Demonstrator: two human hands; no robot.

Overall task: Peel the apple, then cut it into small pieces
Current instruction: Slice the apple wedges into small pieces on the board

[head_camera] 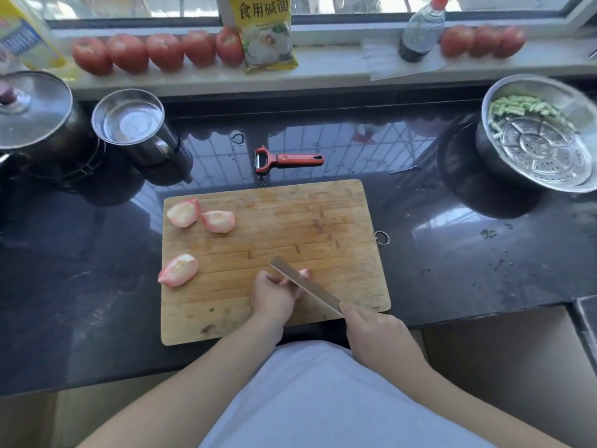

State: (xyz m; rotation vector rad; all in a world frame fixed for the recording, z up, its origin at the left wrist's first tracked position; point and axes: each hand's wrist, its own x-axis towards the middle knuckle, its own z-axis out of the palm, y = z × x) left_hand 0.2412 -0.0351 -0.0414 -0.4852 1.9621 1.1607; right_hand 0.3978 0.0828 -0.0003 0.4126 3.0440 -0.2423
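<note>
Left hand: the left hand [273, 294] sits on the near middle of the cutting board [323, 218], fingers curled over an apple piece [304, 273], pinning it to the wood; only a pink edge of the piece shows past the blade.
Right hand: the right hand [371, 324] is at the board's near right edge, its grip clamped round the knife handle, which the hand hides.
Knife: the knife [305, 284] runs slanting from the right hand up and left, its blade lying against the left hand's fingers and across the held piece.
Other apple pieces: three peeled wedges lie on the left part of the board, pale with pink streaks. Two lie just beside each other at the far left corner, a far-left wedge [183, 212] and a second wedge [218, 221]. A third wedge [178, 269] lies alone at the left edge, nearer the person, apart from the left hand.
Peeler: a red peeler [287, 160] lies on the dark desk [452, 253] just beyond the board's far edge, handle pointing right.
Left of desk: a lidded pot [35, 114] and a steel cup [129, 119] stand side by side.
Right of desk: a metal steamer pan [542, 134] holds chopped green bits along its far side.
Windowsill: two rows of tomatoes [164, 51], a yellow packet [266, 33] between them, and a dark bottle [420, 30].
</note>
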